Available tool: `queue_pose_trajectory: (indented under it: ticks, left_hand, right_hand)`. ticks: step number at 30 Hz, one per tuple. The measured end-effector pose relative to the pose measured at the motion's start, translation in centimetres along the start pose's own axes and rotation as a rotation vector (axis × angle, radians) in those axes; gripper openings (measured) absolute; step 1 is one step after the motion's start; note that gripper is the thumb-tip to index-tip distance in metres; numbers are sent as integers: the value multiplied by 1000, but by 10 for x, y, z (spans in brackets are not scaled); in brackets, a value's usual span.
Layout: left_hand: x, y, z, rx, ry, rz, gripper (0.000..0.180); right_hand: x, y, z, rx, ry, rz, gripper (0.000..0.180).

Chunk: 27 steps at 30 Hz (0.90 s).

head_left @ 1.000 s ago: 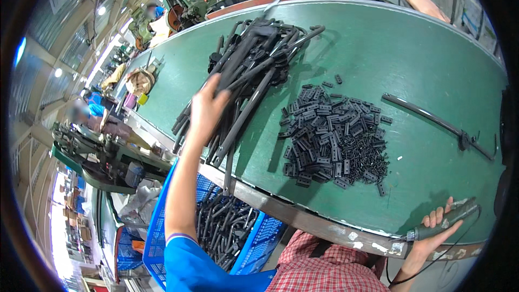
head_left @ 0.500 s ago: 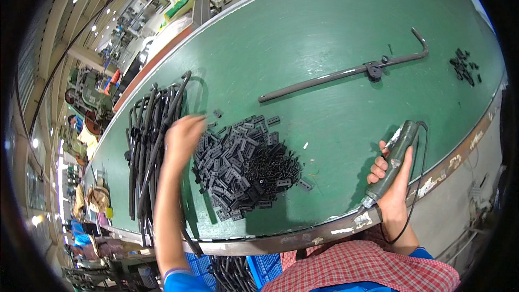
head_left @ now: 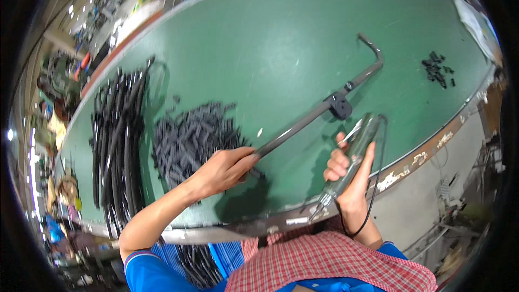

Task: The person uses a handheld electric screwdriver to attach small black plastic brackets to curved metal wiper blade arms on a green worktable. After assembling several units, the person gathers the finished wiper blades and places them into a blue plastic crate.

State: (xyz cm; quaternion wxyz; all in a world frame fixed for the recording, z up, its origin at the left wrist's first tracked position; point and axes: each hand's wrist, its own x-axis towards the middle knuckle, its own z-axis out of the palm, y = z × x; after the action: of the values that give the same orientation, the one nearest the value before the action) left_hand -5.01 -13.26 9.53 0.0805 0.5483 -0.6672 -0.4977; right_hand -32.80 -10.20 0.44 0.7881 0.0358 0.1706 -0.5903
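My left hand (head_left: pixel 226 171) is closed round the near end of a dark metal tube (head_left: pixel 294 130), which slants up to the right and ends in a bent hook. Along the tube sits a black clamp-like fitting (head_left: pixel 339 106). My right hand (head_left: pixel 346 168) grips a green electric screwdriver (head_left: pixel 354 154), its bit pointing down towards the table's front edge and its cord looping past my wrist. Just behind my left hand spreads a heap of small dark grey plates (head_left: pixel 189 138); the screws beside it are partly hidden by that hand.
On the left lies a bundle of dark bent tubes (head_left: pixel 116 140), some overhanging the front edge. Small black parts (head_left: pixel 437 69) lie at the far right of the green table (head_left: pixel 259 38). Below the edge, a blue crate (head_left: pixel 228 255) stands beside more dark tubes (head_left: pixel 197 265).
My left hand has moved right from beside the tube bundle and taken hold of the single tube's end. That tube now tilts more steeply. My right hand still holds the screwdriver.
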Motion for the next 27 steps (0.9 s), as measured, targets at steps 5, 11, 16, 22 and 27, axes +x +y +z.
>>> queue_pose_trajectory:
  ticks: [5,11,16,22,27]
  left_hand:
    - [-111,-73,68,449,490,158,36]
    - [-96,-101,93,497,619,257,38]
    - [-83,-97,94,458,635,280,36]
    - [-50,-76,62,316,685,397,28]
    - [14,-76,51,578,639,339,19]
  right_hand:
    - [-7,8,3,-41,-469,44,73]
    - [4,38,51,-104,-452,39,74]
    - [1,53,58,-320,-118,25,84]
    - [-8,67,34,-479,-68,8,81]
    - [-10,78,38,-496,37,64,83]
